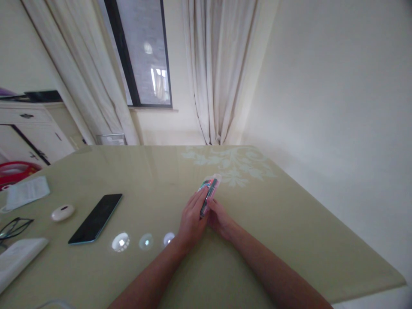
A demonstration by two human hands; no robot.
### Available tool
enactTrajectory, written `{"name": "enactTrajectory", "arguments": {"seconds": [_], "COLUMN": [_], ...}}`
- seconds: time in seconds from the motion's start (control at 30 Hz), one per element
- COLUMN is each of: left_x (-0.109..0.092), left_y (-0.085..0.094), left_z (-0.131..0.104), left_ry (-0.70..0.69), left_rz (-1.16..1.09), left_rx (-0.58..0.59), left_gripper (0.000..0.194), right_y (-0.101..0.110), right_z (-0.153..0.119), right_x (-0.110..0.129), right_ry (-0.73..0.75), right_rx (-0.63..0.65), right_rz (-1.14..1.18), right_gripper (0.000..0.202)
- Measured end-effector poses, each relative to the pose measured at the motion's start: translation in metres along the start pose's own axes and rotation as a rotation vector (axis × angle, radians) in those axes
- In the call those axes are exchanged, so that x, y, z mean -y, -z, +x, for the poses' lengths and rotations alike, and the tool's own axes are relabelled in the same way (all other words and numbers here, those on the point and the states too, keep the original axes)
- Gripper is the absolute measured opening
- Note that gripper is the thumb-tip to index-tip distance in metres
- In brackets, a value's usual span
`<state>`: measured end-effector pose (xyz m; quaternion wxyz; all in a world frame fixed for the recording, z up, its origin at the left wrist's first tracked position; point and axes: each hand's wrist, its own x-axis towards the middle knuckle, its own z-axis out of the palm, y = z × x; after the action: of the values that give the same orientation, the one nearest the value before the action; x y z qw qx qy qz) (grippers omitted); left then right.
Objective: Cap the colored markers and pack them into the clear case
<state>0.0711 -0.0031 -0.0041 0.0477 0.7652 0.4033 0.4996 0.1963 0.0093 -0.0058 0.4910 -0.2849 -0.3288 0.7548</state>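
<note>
Near the middle of the green table, a small clear pack of coloured pens point(212, 184) is held between both hands, its far end pointing away and slightly right. My left hand point(193, 216) lies along the pack's left side, fingers pressed together over it. On the right side, my right hand point(219, 217) grips the near part with its thumb on the pack; its other fingers are mostly hidden. The pack's near end is covered by the hands.
A black phone point(95, 219) lies left on the table point(154, 171), beside a white oval case point(62, 212). Farther left are a face mask point(27, 193), glasses point(15, 227) and a white power strip or box point(19, 259). A wall point(337, 107) borders the right side.
</note>
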Motion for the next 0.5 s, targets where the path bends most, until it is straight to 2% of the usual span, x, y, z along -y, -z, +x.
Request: {"name": "enactTrajectory", "arguments": {"seconds": [0.17, 0.3, 0.5], "left_x": [0.003, 0.002, 0.004], "left_y": [0.005, 0.007, 0.008], "left_z": [-0.002, -0.005, -0.005], "left_ry": [-0.079, -0.124, -0.124], "left_rz": [0.000, 0.010, -0.018], "left_rx": [0.028, 0.048, 0.046], "left_gripper": [0.067, 0.069, 0.067], "right_y": [0.011, 0.021, 0.025], "right_z": [0.005, 0.007, 0.009], "right_x": [0.022, 0.041, 0.044], "right_ry": [0.022, 0.043, 0.126], "right_rx": [-0.069, -0.120, -0.110], "right_rz": [0.008, -0.039, -0.129], "right_gripper": [0.056, 0.049, 0.045]}}
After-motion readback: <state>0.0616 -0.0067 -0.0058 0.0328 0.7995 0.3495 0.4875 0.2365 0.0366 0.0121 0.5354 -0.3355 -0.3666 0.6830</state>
